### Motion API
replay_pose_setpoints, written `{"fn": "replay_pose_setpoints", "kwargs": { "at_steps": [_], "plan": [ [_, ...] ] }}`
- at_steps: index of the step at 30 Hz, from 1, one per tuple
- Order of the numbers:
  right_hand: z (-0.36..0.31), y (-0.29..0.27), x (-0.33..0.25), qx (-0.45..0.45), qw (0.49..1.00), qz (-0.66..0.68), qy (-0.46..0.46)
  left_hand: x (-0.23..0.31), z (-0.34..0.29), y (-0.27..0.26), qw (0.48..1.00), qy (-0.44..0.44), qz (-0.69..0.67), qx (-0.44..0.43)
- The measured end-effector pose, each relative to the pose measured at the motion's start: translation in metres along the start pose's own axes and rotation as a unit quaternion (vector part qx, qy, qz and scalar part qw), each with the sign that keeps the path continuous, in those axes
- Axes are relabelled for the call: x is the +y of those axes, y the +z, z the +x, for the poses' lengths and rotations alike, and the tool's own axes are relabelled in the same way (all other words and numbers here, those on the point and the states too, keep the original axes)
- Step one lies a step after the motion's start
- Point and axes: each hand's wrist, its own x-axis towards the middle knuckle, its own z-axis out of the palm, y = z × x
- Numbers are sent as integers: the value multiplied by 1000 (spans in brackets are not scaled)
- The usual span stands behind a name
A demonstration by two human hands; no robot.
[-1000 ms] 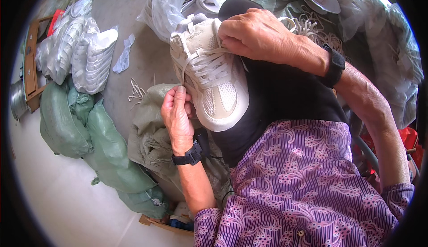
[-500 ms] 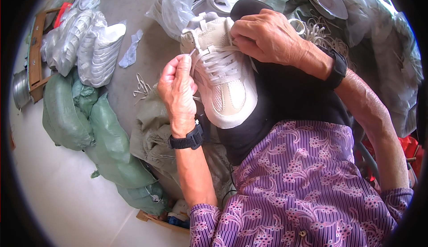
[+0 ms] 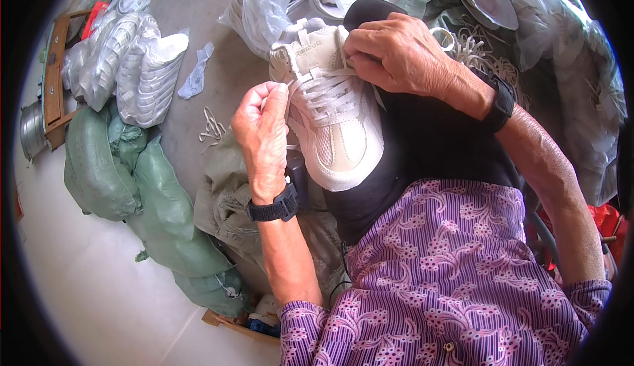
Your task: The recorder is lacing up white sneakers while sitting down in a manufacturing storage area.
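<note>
A white shoe [image 3: 345, 145] rests on the black-clad leg [image 3: 442, 138] at twelve o'clock. At its nine, the left hand [image 3: 261, 132] pinches a lace end [image 3: 290, 83]; at its two, the right hand [image 3: 399, 52] curls closed, contents hidden.

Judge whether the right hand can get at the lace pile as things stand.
Probably yes: the lace pile shows largely uncovered close by, though depth is hard to judge. The right hand is at the shoe, so it would likely have to leave that first.
</note>
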Motion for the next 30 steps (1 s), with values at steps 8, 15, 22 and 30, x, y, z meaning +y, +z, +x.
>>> {"fn": "replay_pose_setpoints", "kwargs": {
  "at_steps": [8,15,22,30],
  "plan": [
    [0,-1,0,-26,1000,-7,10,8,6,13,982,110,153,35],
    [0,-2,0,-27,1000,-9,9,11,8,20,940,201,271,43],
    [1,3,-1,13,1000,-14,0,10,12,17,934,215,284,30],
    [1,0,-2,-18,1000,-18,-1,7,12,23,929,241,277,41]
  ]
}}
